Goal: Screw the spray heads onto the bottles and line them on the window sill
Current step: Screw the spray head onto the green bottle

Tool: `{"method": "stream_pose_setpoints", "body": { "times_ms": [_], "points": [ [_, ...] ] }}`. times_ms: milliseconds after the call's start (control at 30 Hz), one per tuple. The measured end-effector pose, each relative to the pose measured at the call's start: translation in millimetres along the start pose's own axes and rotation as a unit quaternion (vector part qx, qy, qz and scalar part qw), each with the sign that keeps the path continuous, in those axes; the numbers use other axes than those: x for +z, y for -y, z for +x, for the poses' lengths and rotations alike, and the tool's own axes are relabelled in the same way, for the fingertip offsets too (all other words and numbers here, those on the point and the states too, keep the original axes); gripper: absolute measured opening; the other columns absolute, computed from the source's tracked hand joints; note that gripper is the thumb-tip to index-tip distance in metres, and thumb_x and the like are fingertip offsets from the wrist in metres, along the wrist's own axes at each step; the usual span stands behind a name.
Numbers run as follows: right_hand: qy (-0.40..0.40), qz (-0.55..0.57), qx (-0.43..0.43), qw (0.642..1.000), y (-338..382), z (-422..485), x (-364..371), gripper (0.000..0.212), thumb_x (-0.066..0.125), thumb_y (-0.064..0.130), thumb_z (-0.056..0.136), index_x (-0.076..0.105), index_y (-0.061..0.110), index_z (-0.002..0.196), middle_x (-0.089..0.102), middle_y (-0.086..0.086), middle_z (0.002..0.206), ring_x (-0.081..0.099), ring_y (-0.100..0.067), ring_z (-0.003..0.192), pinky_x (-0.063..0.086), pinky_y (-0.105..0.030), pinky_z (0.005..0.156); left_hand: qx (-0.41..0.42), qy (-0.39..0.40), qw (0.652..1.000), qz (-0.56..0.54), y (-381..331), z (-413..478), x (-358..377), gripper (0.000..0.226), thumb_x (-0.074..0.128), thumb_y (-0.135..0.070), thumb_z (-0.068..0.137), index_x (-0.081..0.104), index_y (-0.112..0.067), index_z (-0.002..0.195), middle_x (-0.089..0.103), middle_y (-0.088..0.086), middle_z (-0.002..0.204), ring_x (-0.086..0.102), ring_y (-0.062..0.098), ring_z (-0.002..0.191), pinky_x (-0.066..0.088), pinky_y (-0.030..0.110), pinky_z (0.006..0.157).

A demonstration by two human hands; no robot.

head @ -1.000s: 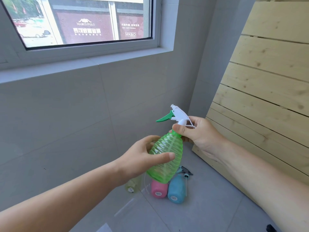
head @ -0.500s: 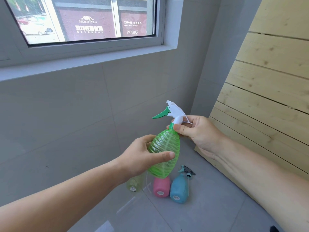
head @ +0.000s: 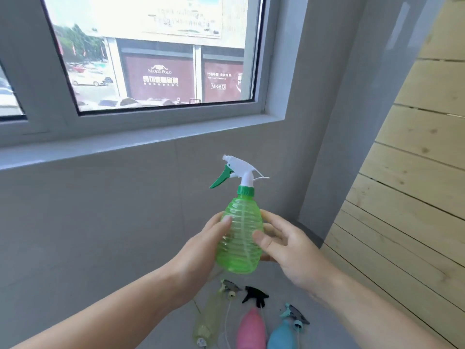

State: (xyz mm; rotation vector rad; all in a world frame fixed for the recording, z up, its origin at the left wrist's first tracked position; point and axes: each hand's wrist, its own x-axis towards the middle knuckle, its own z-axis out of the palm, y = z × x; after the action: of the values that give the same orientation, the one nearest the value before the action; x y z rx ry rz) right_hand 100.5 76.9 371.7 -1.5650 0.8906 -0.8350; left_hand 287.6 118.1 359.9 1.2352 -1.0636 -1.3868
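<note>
A ribbed green bottle (head: 240, 238) stands upright in the air below the window sill (head: 141, 144). A white spray head (head: 240, 167) with a green trigger and green collar sits on its neck. My left hand (head: 201, 250) wraps the bottle's left side and my right hand (head: 289, 245) holds its right side. On the floor below lie a pale yellow bottle (head: 208, 321), a pink bottle (head: 251, 328) and a blue bottle (head: 283, 335), with loose spray heads beside their necks: a grey one (head: 230, 285), a black one (head: 255, 295) and a teal-grey one (head: 294, 314).
A grey tiled wall runs under the sill. A wooden plank panel (head: 407, 187) leans along the right side. A window (head: 151, 54) above the sill looks out on a street.
My right hand has left the spray head's collar and moved down onto the bottle's body. The bottle has been lifted and stands more upright, and my view has tilted up toward the window.
</note>
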Motion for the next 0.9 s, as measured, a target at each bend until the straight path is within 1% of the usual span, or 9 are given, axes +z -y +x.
{"method": "stream_pose_setpoints", "body": {
  "times_ms": [100,233,333,433,533,633,733,833,900],
  "points": [
    [-0.03,-0.009,-0.026,0.999,11,31,-4,0.04,0.063,0.017,0.096,0.063,0.04,0.128,0.071,-0.003,0.11,0.074,-0.02,0.101,0.054,-0.041,0.099,0.056,-0.037,0.997,0.028,-22,19,-9,0.03,0.049,-0.034,0.106,0.064,-0.04,0.132,0.076,-0.014,0.126,0.066,0.008,0.125,0.041,0.041,0.117],
    [-0.071,-0.004,-0.076,0.995,39,83,-15,0.037,0.075,0.025,0.086,0.065,0.034,0.121,0.074,-0.006,0.111,0.074,-0.021,0.101,0.055,-0.047,0.096,0.128,-0.075,0.986,0.074,-77,51,-17,0.036,0.064,-0.025,0.1,0.061,-0.027,0.136,0.079,-0.002,0.118,0.075,0.01,0.105,0.056,0.019,0.085],
    [-0.108,0.01,-0.104,0.989,63,130,-32,0.033,0.076,0.027,0.085,0.06,0.025,0.114,0.077,-0.005,0.109,0.076,-0.021,0.097,0.057,-0.048,0.093,0.159,-0.087,0.981,0.065,-120,90,-21,0.051,0.08,-0.024,0.087,0.063,-0.02,0.135,0.08,0.006,0.117,0.077,0.023,0.105,0.06,0.035,0.095],
    [-0.125,-0.006,-0.117,0.985,86,181,-51,0.038,0.073,0.038,0.083,0.06,0.026,0.116,0.078,-0.003,0.106,0.077,-0.022,0.092,0.056,-0.049,0.096,0.17,-0.103,0.978,0.065,-158,133,-22,0.052,0.084,-0.022,0.085,0.064,-0.014,0.133,0.079,0.013,0.115,0.077,0.031,0.106,0.057,0.049,0.103],
    [-0.131,-0.004,-0.12,0.984,100,226,-67,0.043,0.071,0.039,0.085,0.063,0.024,0.125,0.078,-0.004,0.105,0.076,-0.023,0.094,0.055,-0.048,0.097,0.183,-0.118,0.974,0.07,-185,173,-23,0.059,0.085,-0.029,0.081,0.064,-0.015,0.134,0.079,0.01,0.113,0.078,0.025,0.103,0.058,0.045,0.102],
    [-0.133,-0.023,-0.119,0.984,105,260,-75,0.054,0.071,0.049,0.079,0.063,0.027,0.128,0.078,-0.002,0.104,0.076,-0.02,0.095,0.055,-0.048,0.098,0.184,-0.138,0.97,0.08,-198,208,-27,0.048,0.08,-0.022,0.09,0.063,-0.013,0.134,0.078,0.01,0.107,0.077,0.024,0.096,0.06,0.04,0.099],
    [-0.148,-0.05,-0.118,0.981,103,280,-75,0.059,0.072,0.05,0.081,0.059,0.026,0.134,0.076,-0.001,0.107,0.074,-0.017,0.095,0.057,-0.043,0.093,0.176,-0.169,0.963,0.118,-200,232,-31,0.05,0.081,-0.027,0.088,0.063,-0.016,0.133,0.076,0.011,0.115,0.074,0.025,0.098,0.059,0.037,0.093],
    [-0.155,-0.081,-0.113,0.978,104,290,-72,0.049,0.066,0.04,0.091,0.055,0.025,0.136,0.068,0.001,0.113,0.067,-0.012,0.091,0.052,-0.027,0.078,0.163,-0.188,0.961,0.125,-199,249,-38,0.067,0.086,-0.04,0.074,0.063,-0.021,0.134,0.074,0.013,0.124,0.073,0.03,0.111,0.058,0.044,0.101],
    [-0.162,-0.101,-0.112,0.975,105,296,-71,0.052,0.062,0.04,0.094,0.051,0.025,0.142,0.061,-0.003,0.127,0.061,-0.017,0.102,0.047,-0.025,0.079,0.163,-0.196,0.958,0.131,-200,255,-39,0.067,0.085,-0.041,0.078,0.061,-0.021,0.138,0.072,0.012,0.129,0.07,0.032,0.117,0.056,0.048,0.105]
  ]
}}
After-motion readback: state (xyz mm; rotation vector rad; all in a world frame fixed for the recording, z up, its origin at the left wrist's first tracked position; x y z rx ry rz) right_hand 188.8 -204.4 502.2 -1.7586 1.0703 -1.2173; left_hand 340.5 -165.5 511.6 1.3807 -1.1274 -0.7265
